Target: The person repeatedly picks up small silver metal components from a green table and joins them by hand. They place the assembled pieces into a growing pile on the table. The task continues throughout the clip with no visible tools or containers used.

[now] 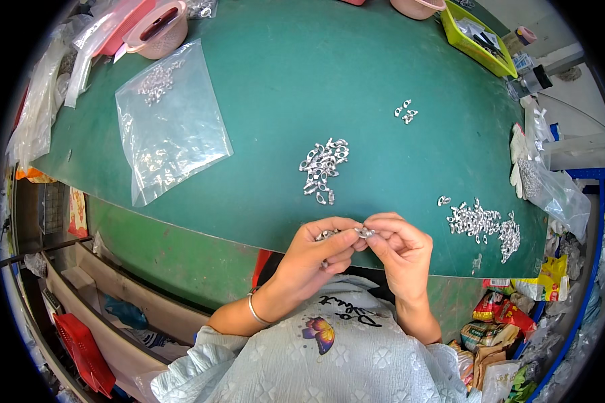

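In front of my body, close to the table's near edge, both hands meet at one small silver lobster clasp. My right hand pinches it between thumb and fingers. Curled fingers of my left hand keep several more silver clasps in the palm, and its thumb tip touches the pinched one. Just beyond my hands lies a loose pile of clasps. A larger pile spreads out at the right, with a small cluster farther back. Fine detail on the held clasp is too small to make out.
A clear plastic bag with clasps inside lies flat on the green table. Pink baskets stand at the far left, a yellow-green tray at the far right. White gloves rest by the right edge.
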{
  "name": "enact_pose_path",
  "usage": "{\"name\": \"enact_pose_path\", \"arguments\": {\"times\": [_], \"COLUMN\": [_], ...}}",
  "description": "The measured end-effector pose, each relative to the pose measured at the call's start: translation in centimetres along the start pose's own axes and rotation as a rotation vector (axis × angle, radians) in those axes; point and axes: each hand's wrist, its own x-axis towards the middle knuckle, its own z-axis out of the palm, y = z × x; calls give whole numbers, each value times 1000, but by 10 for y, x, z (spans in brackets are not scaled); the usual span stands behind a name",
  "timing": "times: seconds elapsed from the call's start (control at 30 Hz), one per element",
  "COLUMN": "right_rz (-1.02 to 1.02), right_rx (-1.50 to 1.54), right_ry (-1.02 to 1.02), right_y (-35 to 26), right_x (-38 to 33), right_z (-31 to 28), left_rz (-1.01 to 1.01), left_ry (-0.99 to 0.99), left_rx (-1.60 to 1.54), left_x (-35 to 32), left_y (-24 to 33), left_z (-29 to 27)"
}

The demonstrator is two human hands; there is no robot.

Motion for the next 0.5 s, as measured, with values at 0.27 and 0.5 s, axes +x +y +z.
{"name": "enact_pose_path", "arguments": {"times": [0.27, 0.5], "right_rz": [17, -15], "right_rx": [52, -63], "right_ry": [85, 38], "right_y": [-6, -21], "right_x": [-4, -7], "right_z": [5, 13], "left_rz": [-24, -106], "left_ry": [-77, -207], "left_rx": [-114, -148], "left_x": [1, 4], "left_y": [-2, -1], "left_z": [-5, -6]}}
